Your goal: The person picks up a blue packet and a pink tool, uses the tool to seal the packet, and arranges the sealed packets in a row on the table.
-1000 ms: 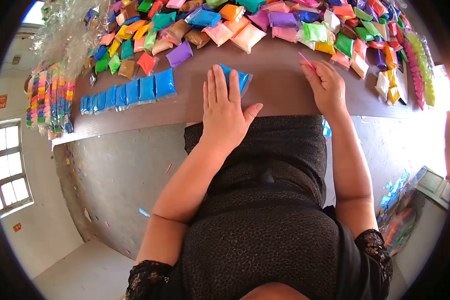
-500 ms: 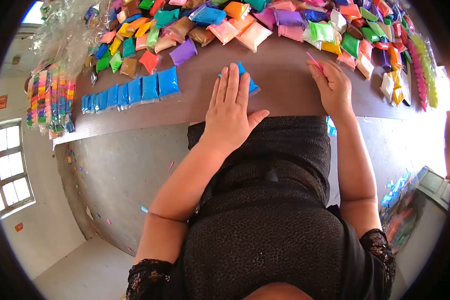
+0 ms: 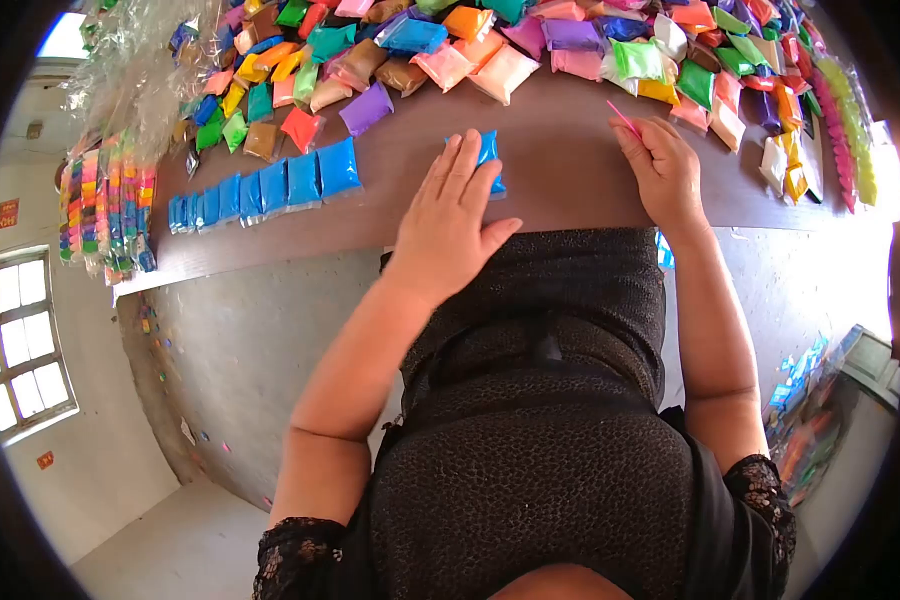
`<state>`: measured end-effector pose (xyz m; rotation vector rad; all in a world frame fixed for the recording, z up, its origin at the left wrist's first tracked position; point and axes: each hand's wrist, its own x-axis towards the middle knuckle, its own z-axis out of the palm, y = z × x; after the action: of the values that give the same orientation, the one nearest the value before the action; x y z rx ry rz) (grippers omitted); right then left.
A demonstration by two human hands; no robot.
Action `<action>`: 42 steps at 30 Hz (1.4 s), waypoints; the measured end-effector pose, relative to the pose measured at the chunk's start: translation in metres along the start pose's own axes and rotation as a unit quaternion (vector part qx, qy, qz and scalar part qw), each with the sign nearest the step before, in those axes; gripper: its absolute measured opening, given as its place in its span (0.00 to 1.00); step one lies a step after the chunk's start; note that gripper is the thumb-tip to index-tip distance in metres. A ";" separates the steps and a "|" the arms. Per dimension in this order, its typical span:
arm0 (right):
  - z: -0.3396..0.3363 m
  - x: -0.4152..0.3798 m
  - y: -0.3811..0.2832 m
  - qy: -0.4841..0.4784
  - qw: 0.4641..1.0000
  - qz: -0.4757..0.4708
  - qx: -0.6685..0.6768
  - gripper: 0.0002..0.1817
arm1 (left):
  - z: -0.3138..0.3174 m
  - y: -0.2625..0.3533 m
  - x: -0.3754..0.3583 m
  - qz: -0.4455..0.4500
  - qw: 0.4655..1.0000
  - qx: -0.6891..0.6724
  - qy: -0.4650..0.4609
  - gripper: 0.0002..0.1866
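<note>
My left hand (image 3: 448,212) lies flat, fingers stretched out, over a small blue packet (image 3: 489,150) on the brown table. The packet's right side shows past my fingers, and the rest is hidden beneath them. In my right hand (image 3: 667,172) a thin pink stick (image 3: 623,118) is pinched between thumb and fingers, its tip pointing up and left. To the left of my left hand, a row of blue packets (image 3: 275,187) runs side by side, growing smaller toward the left end.
A heap of colourful packets (image 3: 500,72) covers the far side of the table (image 3: 560,160). Clear plastic wrapping (image 3: 135,80) and strips of multicoloured packets (image 3: 105,205) are at the left. Pink and lime-green strips (image 3: 845,130) lie at the right edge.
My left hand has shifted slightly left and toward me, and the blue packet under it has turned, standing more upright in view. My right hand still holds the pink stick, almost unmoved.
</note>
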<state>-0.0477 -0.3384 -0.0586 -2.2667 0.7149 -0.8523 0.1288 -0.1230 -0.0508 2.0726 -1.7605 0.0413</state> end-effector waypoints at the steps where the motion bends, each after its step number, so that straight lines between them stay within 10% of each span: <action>1: 0.000 0.000 0.000 -0.002 1.000 -0.002 0.014 0.11 | -0.008 -0.010 0.000 0.020 0.998 -0.043 -0.041 0.31; 29: 0.000 0.000 0.008 -0.007 1.000 -0.014 -0.024 0.13 | 0.003 0.008 -0.002 -0.020 1.000 0.014 -0.003 0.48; 38: 0.000 0.000 0.009 -0.002 0.999 -0.037 -0.027 0.15 | 0.001 0.007 -0.036 0.079 0.993 0.026 0.080 0.29; 40: -0.002 0.002 0.008 -0.031 0.999 -0.004 -0.018 0.16 | -0.012 0.026 -0.037 -0.260 0.854 -0.441 0.092 0.25; 41: -0.002 0.002 0.007 -0.030 0.999 -0.009 -0.017 0.16 | -0.019 0.030 -0.036 -0.259 0.855 -0.439 0.097 0.25; 42: -0.001 -0.001 0.003 -0.027 1.000 -0.011 0.007 0.16 | -0.027 0.034 -0.036 -0.275 0.727 -0.621 0.107 0.23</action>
<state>-0.0500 -0.3405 -0.0603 -2.2804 0.6583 -0.8000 0.0961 -0.0843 -0.0264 1.3074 -0.5421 -0.8060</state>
